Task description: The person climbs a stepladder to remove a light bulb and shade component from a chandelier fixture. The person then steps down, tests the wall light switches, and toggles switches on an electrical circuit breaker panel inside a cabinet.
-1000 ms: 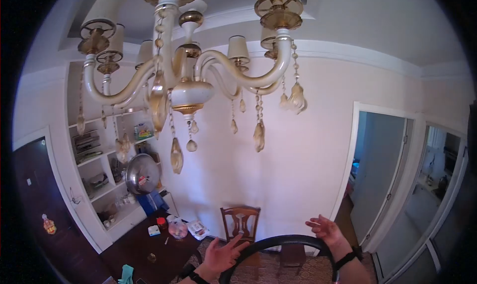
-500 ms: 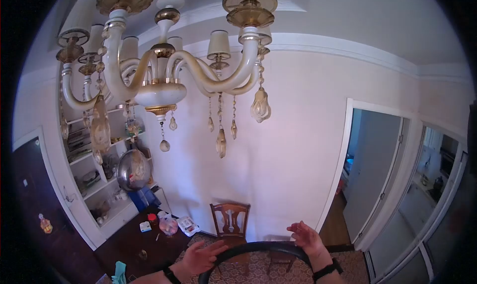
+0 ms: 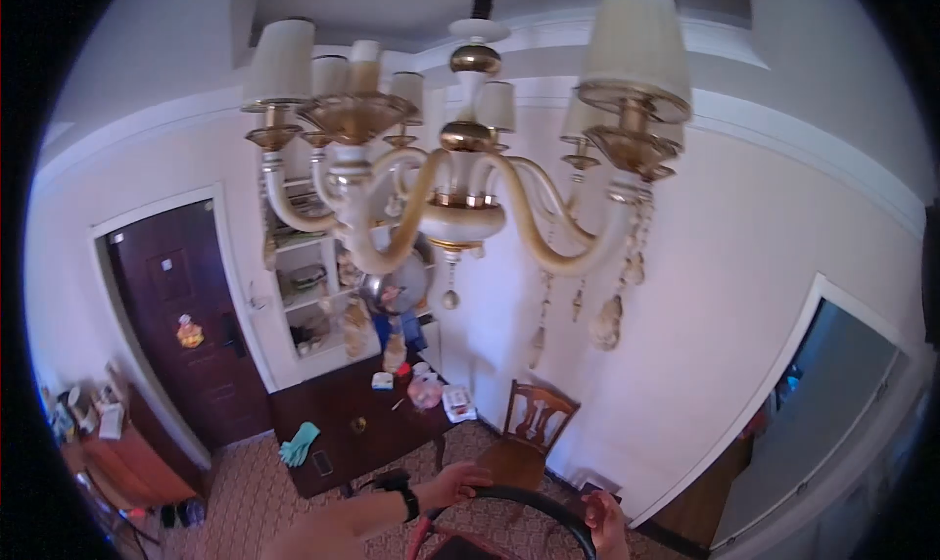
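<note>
A black curved rail (image 3: 529,495) arches below me, with a red frame part (image 3: 419,538) under its left side. My left hand (image 3: 458,481) is on the upper left of the rail, its fingers closed over it. At the rail's right side is my right hand (image 3: 605,523), blurred, its fingers partly bent and apart; whether it touches the rail is hard to see. A dark band circles my left wrist. In front of me hangs a chandelier (image 3: 465,217) with white shades, curved cream arms and crystal drops; neither hand touches it.
A dark table (image 3: 333,403) at lower left bears teal gloves (image 3: 300,444), a phone (image 3: 322,463) and a pink bag (image 3: 425,392). A wooden chair (image 3: 534,423) stands by the wall. A dark red door (image 3: 176,305) is left, an open grey door (image 3: 813,433) right.
My view has swung left, so the chandelier sits further right and more of the table shows. My left hand has moved onto the rail; my right hand has lowered beside it.
</note>
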The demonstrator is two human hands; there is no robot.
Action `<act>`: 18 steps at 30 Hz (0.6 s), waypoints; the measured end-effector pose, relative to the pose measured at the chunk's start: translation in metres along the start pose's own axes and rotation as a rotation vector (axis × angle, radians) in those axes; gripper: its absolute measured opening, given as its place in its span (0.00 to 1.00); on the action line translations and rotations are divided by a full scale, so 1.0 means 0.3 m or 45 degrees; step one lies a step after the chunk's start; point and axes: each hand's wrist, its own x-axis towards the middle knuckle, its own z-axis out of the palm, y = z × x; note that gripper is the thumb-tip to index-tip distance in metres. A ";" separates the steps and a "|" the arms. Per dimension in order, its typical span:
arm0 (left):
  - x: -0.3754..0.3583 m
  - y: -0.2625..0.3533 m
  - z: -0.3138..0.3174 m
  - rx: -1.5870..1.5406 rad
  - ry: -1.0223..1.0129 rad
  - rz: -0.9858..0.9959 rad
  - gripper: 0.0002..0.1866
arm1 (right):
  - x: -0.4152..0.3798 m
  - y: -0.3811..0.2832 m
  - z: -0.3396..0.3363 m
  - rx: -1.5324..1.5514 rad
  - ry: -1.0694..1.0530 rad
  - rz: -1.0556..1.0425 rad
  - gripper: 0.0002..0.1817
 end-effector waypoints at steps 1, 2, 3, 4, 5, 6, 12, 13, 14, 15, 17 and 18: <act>-0.006 0.008 0.013 -0.023 0.021 0.011 0.24 | 0.011 0.002 0.007 -0.013 0.033 -0.010 0.13; -0.009 0.021 0.029 0.026 0.098 -0.045 0.23 | 0.018 0.001 0.013 -0.027 0.068 -0.028 0.13; -0.008 0.031 0.043 0.077 0.172 -0.102 0.22 | 0.021 0.002 0.009 -0.036 0.055 -0.013 0.13; -0.006 0.021 0.044 0.068 0.183 -0.090 0.22 | 0.027 0.018 -0.014 -0.024 0.118 0.033 0.15; -0.003 0.006 0.045 0.063 0.205 -0.042 0.22 | 0.043 0.017 -0.010 -0.013 0.182 0.079 0.16; 0.006 0.003 0.039 0.061 0.227 0.003 0.21 | 0.060 0.018 -0.009 -0.017 0.170 0.089 0.16; -0.040 0.056 0.080 0.032 0.291 -0.028 0.21 | 0.079 0.056 -0.026 -0.180 0.418 0.058 0.18; -0.039 0.051 0.076 0.013 0.286 -0.042 0.21 | 0.077 0.057 0.002 -0.220 0.462 0.009 0.17; -0.044 0.042 0.070 -0.012 0.288 -0.058 0.21 | 0.081 0.064 0.002 -0.218 0.468 0.008 0.17; -0.051 0.044 0.069 -0.012 0.290 -0.061 0.21 | 0.091 0.070 -0.002 -0.297 0.503 0.013 0.18; -0.052 0.045 0.070 -0.001 0.257 -0.068 0.22 | 0.104 0.078 -0.004 -0.381 0.533 0.022 0.19; -0.049 0.038 0.069 -0.004 0.260 -0.069 0.22 | 0.104 0.083 -0.007 -0.410 0.564 -0.003 0.18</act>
